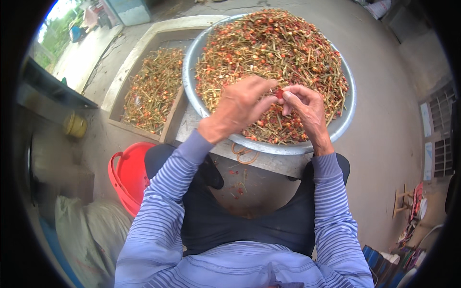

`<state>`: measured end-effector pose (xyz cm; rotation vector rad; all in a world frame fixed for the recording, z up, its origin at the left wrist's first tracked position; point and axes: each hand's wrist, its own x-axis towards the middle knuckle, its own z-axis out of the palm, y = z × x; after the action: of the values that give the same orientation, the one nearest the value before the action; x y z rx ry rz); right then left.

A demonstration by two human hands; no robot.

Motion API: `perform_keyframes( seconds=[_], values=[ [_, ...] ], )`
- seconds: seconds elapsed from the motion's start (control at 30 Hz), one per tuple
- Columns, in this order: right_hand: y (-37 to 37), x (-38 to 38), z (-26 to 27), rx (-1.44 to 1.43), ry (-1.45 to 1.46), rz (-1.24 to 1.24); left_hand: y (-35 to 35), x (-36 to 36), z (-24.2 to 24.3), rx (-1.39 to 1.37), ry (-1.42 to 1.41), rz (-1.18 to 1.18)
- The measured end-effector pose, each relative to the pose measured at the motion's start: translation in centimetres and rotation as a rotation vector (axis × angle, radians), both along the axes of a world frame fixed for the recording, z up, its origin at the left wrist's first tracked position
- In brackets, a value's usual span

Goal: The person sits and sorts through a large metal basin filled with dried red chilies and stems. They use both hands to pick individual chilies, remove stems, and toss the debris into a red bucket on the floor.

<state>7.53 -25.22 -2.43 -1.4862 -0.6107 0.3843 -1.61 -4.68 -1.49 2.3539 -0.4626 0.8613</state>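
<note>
A large round metal basin point(345, 131) holds a heap of dried plant stems with red and orange pieces point(273, 46). Over the near part of the heap, my right hand point(306, 104) pinches a small red piece point(279, 94) between thumb and fingers. My left hand point(243, 104) is beside it, thumb and fingers bent towards the same piece; whether it touches the piece is unclear. Left of the basin, a wooden tray point(135, 131) contains more of these stems and pieces. Below the basin's near rim hangs a tan cord loop point(245, 155).
A red plastic basket point(134, 172) stands by my left knee, with a pale sack point(90, 234) behind it. A yellow bucket point(76, 125) is farther left. Red scraps lie on the floor between my legs. Assorted items, one a small wooden frame point(404, 201), stand at the right.
</note>
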Motion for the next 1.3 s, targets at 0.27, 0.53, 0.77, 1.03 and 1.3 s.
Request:
perform_keyframes(
  seconds=[0.27,0.53,0.77,1.03,1.3],
  values=[
    [-0.5,-0.9,0.3,0.008,0.039,0.072,-2.5,-0.2,-1.2,0.02,-0.02,-0.036],
    [-0.1,-1.5,0.5,-0.051,0.062,0.109,-0.8,-1.3,-1.3,-0.019,-0.014,0.003],
    [-1.2,-1.1,0.5,0.003,0.044,0.03,8.3,-7.3,-0.7,-0.09,-0.091,0.394],
    [-2.7,-0.9,0.5,-0.019,0.003,-0.024,20.0,-25.5,-8.9,-0.104,0.282,1.002],
    [-3.4,-0.5,0.7,0.061,-0.022,-0.111,18.8,-28.6,-7.3,0.071,0.45,1.046]
  ],
)
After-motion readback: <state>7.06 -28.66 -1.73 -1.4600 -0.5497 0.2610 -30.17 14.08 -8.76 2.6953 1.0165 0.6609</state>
